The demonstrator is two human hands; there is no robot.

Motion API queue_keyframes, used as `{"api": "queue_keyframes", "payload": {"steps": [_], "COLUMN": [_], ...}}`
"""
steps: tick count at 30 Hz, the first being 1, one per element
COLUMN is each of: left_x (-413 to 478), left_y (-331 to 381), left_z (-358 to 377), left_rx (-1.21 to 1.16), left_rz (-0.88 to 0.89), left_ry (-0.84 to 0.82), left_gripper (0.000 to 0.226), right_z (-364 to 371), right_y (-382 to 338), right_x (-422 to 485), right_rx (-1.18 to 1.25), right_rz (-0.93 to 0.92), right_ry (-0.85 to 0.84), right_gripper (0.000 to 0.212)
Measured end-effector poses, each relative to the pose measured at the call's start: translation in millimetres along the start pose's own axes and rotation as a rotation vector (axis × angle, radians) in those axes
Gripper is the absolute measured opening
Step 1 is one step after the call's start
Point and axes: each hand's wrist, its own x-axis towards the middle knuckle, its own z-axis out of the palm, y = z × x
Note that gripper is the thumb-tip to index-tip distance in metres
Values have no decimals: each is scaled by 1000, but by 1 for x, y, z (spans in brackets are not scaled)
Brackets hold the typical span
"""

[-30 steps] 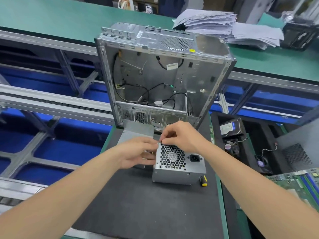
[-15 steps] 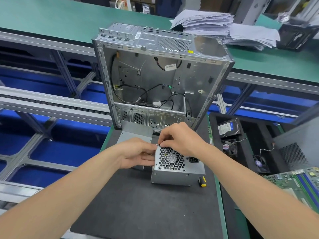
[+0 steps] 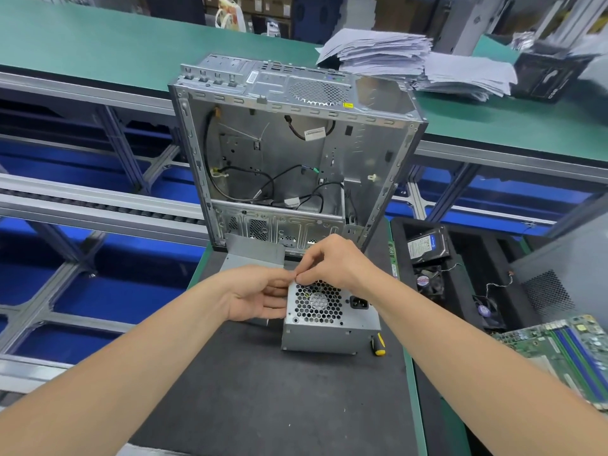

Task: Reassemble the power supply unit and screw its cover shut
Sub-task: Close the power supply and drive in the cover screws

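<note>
The grey metal power supply unit [image 3: 329,324] stands on the dark mat [image 3: 263,390], its honeycomb fan grille and power socket facing me. My left hand [image 3: 260,296] lies against its left side, fingers laid along the edge. My right hand [image 3: 332,263] is at the top left corner of the grille, with fingertips pinched together there; what they pinch is too small to see. A screwdriver with a yellow and black handle [image 3: 379,344] lies at the unit's right foot. A grey metal plate [image 3: 255,255] lies behind my hands.
An open, empty computer case [image 3: 289,159] with loose black cables stands upright behind the unit. A black foam tray [image 3: 467,255] to the right holds a hard drive [image 3: 426,246] and fans. A green motherboard [image 3: 566,353] is at the far right. Paper stacks [image 3: 411,60] sit on the far bench.
Both hands stay at the unit's top left corner. My right fingers have shifted slightly on the corner, and the view has drifted a little.
</note>
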Motion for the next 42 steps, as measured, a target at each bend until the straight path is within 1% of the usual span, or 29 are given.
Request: {"api": "queue_keyframes", "payload": {"steps": [4, 8, 11, 13, 15, 17, 19, 21, 23, 25, 27, 29, 32, 35, 39, 42], "left_x": [0, 2, 4, 5, 6, 7, 7, 6, 5, 4, 3, 3, 2, 0, -3, -4], "left_y": [-1, 1, 3, 4, 4, 4, 3, 2, 1, -2, -4, -4, -3, -2, -2, -3], "left_z": [4, 4, 5, 6, 8, 10, 11, 10, 8, 8, 7, 7, 8, 9, 9, 9], "left_rx": [60, 76, 120, 151, 162, 156, 146, 132, 95, 52, 13, -10, -19, -29, -35, -64], "left_rz": [18, 17, 25, 34, 44, 49, 47, 44, 39, 30, 22, 17, 11, 0, -12, -21], "left_ry": [7, 4, 21, 48, 75, 96, 103, 97, 84, 78, 82, 85, 95, 99, 92, 93], "left_gripper": [40, 41, 35, 29, 26, 24, 26, 30, 32, 33, 33, 32, 22, 22, 24, 14], "right_z": [-3, -8, -13, -14, -13, -12, -10, -4, 2, 8, 10, 6, -9, -28, -40, -40], "right_y": [6, 18, 41, 63, 85, 103, 117, 126, 130, 133, 136, 138, 132, 114, 73, 42], "right_x": [-1, -2, -4, -7, -12, -19, -26, -33, -38, -40, -41, -40, -40, -40, -43, -48], "right_rx": [19, 26, 104, 130, 102, 98, 61, -70, -188, -323, -384, -274, -97, -18, 163, 305], "right_rz": [-3, 3, 53, 138, 252, 361, 418, 453, 475, 455, 422, 369, 239, 61, -84, -170], "right_ry": [20, 48, 229, 375, 450, 428, 354, 199, 20, -72, -29, 87, 273, 392, 474, 441], "right_gripper": [13, 14, 14, 12, 12, 15, 21, 23, 15, 11, 15, 13, 8, 15, 15, 21]}}
